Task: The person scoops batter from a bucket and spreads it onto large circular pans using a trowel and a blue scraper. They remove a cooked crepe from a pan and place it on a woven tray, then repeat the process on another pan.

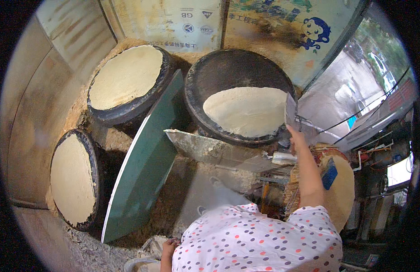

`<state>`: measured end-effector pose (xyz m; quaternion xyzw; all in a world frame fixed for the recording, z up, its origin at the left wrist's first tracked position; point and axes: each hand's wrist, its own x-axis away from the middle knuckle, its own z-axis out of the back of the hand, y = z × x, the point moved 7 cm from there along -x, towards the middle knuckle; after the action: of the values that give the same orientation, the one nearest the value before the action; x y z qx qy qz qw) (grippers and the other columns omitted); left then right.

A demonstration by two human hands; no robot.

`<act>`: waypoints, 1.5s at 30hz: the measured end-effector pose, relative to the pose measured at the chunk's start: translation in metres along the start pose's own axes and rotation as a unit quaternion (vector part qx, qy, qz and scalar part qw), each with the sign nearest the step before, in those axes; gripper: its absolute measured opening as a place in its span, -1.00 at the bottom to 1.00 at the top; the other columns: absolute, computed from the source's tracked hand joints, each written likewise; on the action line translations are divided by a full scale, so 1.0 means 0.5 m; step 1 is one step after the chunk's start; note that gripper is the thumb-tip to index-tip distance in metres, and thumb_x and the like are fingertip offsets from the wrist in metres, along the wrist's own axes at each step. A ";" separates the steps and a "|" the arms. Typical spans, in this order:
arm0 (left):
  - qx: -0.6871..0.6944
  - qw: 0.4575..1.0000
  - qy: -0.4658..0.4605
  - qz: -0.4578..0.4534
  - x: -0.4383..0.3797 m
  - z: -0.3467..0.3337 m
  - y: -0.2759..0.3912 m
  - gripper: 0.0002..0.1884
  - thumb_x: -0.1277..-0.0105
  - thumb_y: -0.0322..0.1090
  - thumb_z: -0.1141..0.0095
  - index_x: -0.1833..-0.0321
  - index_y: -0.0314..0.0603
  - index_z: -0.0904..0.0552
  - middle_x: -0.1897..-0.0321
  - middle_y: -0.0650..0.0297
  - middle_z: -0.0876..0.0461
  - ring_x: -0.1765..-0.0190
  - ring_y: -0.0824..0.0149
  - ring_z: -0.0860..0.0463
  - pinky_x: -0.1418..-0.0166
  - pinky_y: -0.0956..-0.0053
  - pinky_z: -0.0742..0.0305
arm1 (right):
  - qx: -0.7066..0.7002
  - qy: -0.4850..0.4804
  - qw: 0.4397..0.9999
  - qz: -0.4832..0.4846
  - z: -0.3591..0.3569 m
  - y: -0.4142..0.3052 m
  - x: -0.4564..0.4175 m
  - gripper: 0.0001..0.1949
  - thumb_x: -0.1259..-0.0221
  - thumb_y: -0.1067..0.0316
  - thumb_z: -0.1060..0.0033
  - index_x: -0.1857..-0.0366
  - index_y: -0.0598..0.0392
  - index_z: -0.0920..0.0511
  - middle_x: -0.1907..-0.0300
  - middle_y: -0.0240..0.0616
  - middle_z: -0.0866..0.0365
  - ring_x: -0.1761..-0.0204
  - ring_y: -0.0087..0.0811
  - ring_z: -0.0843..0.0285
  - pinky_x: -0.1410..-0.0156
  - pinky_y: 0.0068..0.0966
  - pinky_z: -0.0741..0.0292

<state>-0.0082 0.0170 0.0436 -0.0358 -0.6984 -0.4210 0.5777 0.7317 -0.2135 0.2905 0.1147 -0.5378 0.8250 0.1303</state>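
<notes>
My right hand [296, 137] grips a flat scraper blade [290, 110] at the right rim of a large black round griddle [237, 68]. A pale sheet of batter [247, 112] covers the near part of that griddle. Bare dark surface shows behind it. The blade stands on edge beside the right end of the sheet. Low beside my dotted shirt hangs my left hand [169, 245], its fingers curled. Whether it holds anything cannot be made out.
Two more black griddles, far left [102, 115] and near left [94, 170], carry pale sheets. Between them and the right griddle stands a green board [141, 176]. A metal sheet [210, 149] stands before the right griddle. A round tan stack [344, 193] bears a blue object [329, 174].
</notes>
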 end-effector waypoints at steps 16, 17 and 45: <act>0.029 0.999 0.009 0.022 0.101 -0.057 0.198 -0.76 -0.15 -0.53 0.04 0.10 -0.39 -0.45 0.41 0.13 -0.61 0.43 0.25 -0.63 0.51 0.52 -0.47 | 0.534 -0.087 0.728 0.421 -0.305 -0.137 0.197 -0.70 -0.14 0.11 0.17 0.15 -0.04 -0.50 0.46 -0.07 -0.59 0.52 -0.09 -0.55 0.39 -0.16 -0.45; 0.079 0.996 0.005 0.038 0.095 -0.054 0.176 -0.76 -0.15 -0.53 0.04 0.10 -0.40 -0.46 0.41 0.12 -0.61 0.43 0.26 -0.63 0.50 0.51 -0.48 | 0.486 -0.020 0.795 0.363 -0.268 -0.140 0.158 -0.62 -0.17 0.00 0.26 0.29 0.00 -0.57 0.47 -0.05 -0.58 0.49 -0.05 -0.55 0.38 -0.13 -0.44; -0.153 0.987 0.053 0.013 0.156 -0.092 0.261 -0.71 -0.12 -0.52 -0.01 0.06 -0.35 -0.46 0.40 0.18 -0.61 0.40 0.32 -0.62 0.42 0.51 -0.47 | 0.509 -0.054 0.813 0.276 -0.287 -0.149 0.067 -0.50 -0.12 -0.21 0.36 0.11 -0.11 -0.49 0.32 0.04 -0.56 0.31 -0.02 -0.55 0.17 -0.12 -0.42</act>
<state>0.0719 0.0378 0.1793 -0.1105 -0.5934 -0.5169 0.6070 0.7185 -0.0499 0.3085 0.0558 -0.0559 0.9746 -0.2096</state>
